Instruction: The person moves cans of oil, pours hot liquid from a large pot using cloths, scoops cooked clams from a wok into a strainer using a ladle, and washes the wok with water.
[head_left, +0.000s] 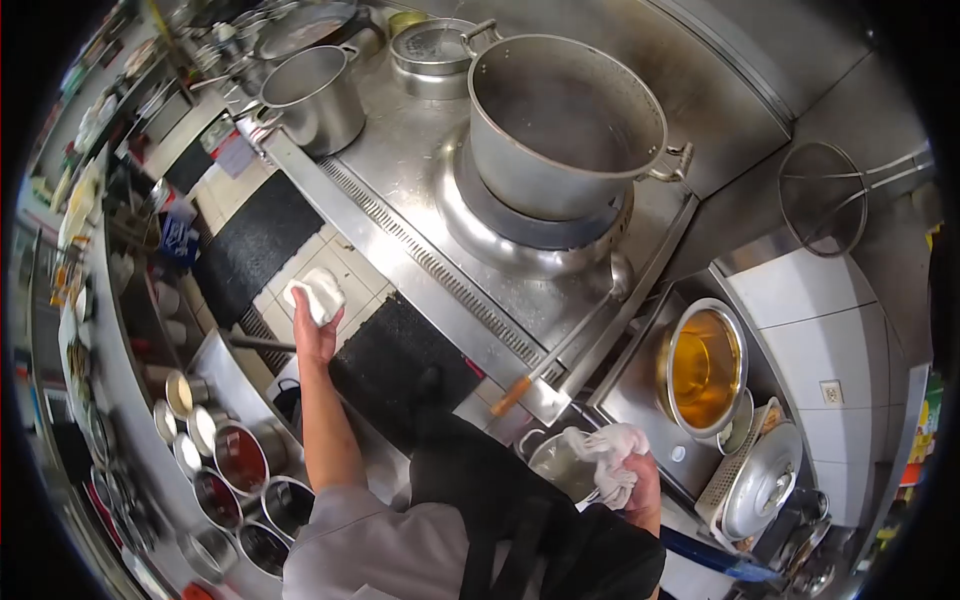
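My left hand (pixel 316 338) is out over the floor, its fingers closed on a folded white cloth (pixel 322 294). Lower right, my right hand (pixel 644 486) grips a bunched whitish cloth (pixel 612 452). This cloth overlaps the right side of a small metal pot (pixel 556 466) with pale contents; whether the hand also holds the pot's handle through it is hidden. Ahead, a large two-handled stockpot (pixel 484 125) stands on a round burner (pixel 448 215), dark liquid inside. A ladle (pixel 575 345) with a wooden handle lies on the stove's near right corner.
A steel bowl of amber liquid (pixel 738 345) sits at right, beside a lidded pot (pixel 765 482) in a basket. A wire strainer (pixel 822 200) hangs on the wall. A tall pot (pixel 345 108) stands far left on the stove. Several sauce containers (pixel 241 458) line the left counter.
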